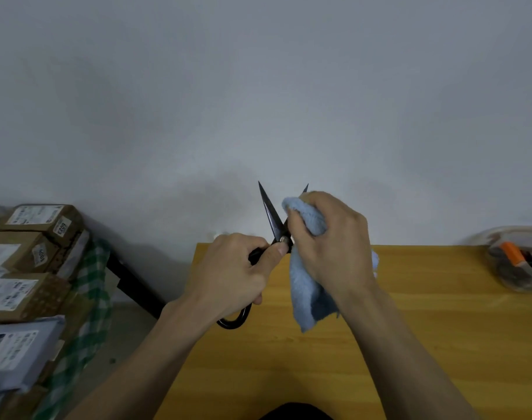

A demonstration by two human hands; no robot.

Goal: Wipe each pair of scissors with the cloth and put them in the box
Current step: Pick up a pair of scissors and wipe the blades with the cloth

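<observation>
My left hand [237, 268] grips the handles of a pair of black scissors [270, 216], held above the far edge of the wooden table [410, 328]. The blades point up and are spread apart. My right hand [331, 241] holds a light blue cloth [307, 286] wrapped round the right blade, whose tip shows above the fingers. The cloth's loose end hangs down toward the table. A clear plastic box [516, 259] at the table's far right holds several scissors, one with an orange handle.
Stacked cardboard parcels [31, 262] with labels lie on a green checked cloth [88, 298] to the left of the table. A plain grey wall rises behind the table. A dark shape sits at the bottom edge of the view.
</observation>
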